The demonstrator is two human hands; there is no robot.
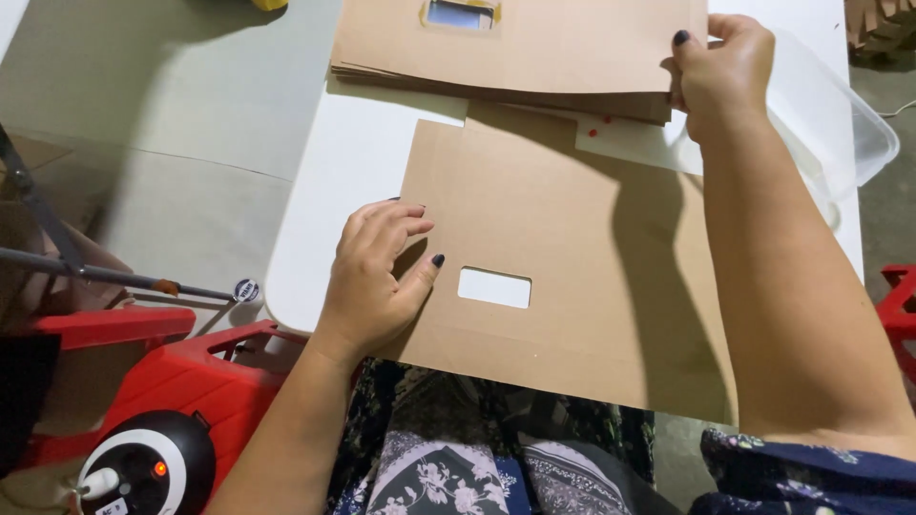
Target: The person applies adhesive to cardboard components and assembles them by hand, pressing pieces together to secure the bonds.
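Left hand [377,277], fingers curled, pressed the centre-frame cardboard sheet [572,277] flat; right hand [720,67] pinched the upper-frame cardboard stack [534,48].

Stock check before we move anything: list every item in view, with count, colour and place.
cardboard sheet: one, brown, with a rectangular cut-out, flat on the table, near edge overhanging the lap
cardboard stack: one pile, brown, far side of the table, top sheet with a window cut-out
white table: one, white, under the cardboard
plastic tub: one, clear, far right on the table
white card: one, white with small red dots, under the stack's right end
red stool: one, red, lower left
round device: one, black and white, red light, bottom left
left hand: resting on the sheet's left edge
right hand: pinching the stack's right edge
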